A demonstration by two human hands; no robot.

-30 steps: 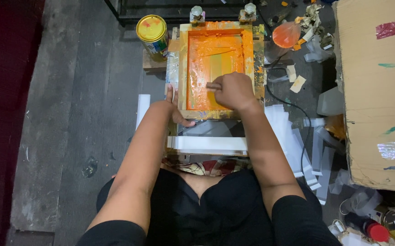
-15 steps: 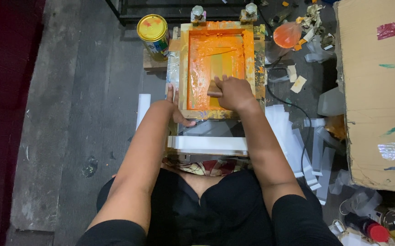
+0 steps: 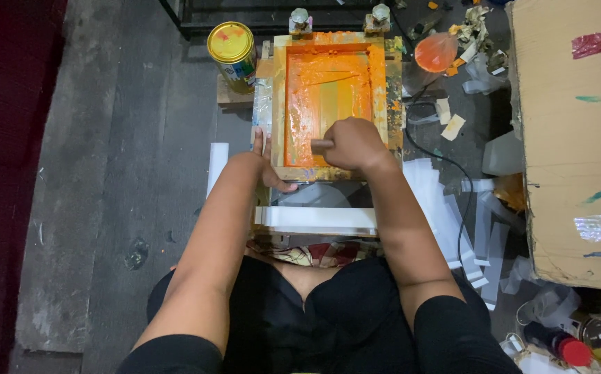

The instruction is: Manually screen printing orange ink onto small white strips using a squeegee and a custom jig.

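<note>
A wooden screen-printing frame [image 3: 278,90] smeared with orange ink lies flat in front of me. My right hand [image 3: 354,143] is closed around a squeegee [image 3: 320,145] at the near end of the orange screen; only the tool's wooden end shows. My left hand [image 3: 267,166] rests on the frame's near left corner, fingers flat on the wood and thumb along the front edge.
A yellow-lidded paint can [image 3: 232,46] stands left of the frame. A bag of orange ink [image 3: 435,51] lies to the right. White strips [image 3: 446,215] and a white stack [image 3: 314,219] lie near me. A cardboard sheet [image 3: 570,138] fills the right side.
My right hand has drawn the squeegee toward me, from mid-screen to the frame's near end. My left hand has stayed on the corner.
</note>
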